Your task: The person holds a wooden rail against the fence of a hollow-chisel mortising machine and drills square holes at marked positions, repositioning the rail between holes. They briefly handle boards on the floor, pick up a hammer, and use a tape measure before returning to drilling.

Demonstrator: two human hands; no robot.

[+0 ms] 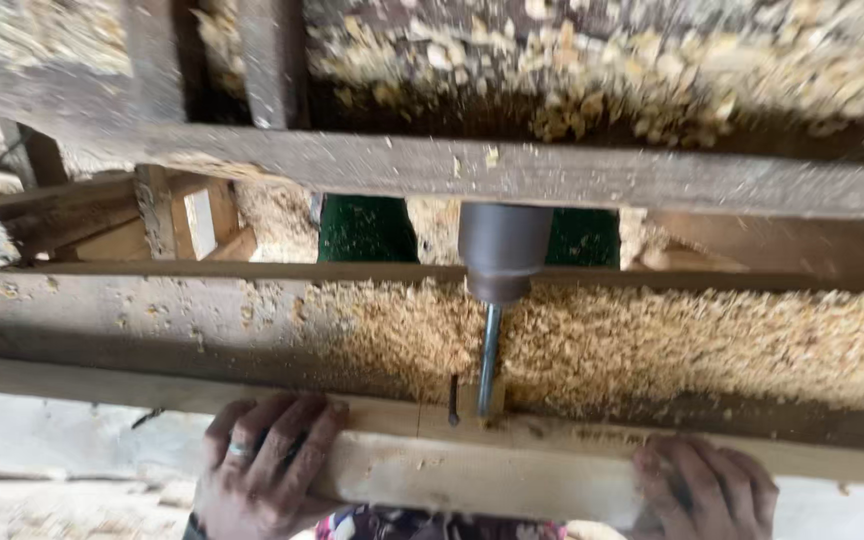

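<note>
A long pale wooden plank [472, 470] lies across the front of a workbench. My left hand [257, 460], a ring on one finger, wraps over the plank's near edge at the left. On the right, my right hand [702, 485] grips the same plank. Between the hands a grey drill chuck [502, 250] with a thin metal bit [490, 360] points at the plank; the bit's tip meets the wood beside a dark slot [453, 400].
Heaps of wood shavings [652, 345] cover the grey bench surface behind the plank. A heavy wooden beam [512, 170] crosses above the chuck, with a green machine part [362, 230] behind it. Scrap timber [72, 215] sits at the left.
</note>
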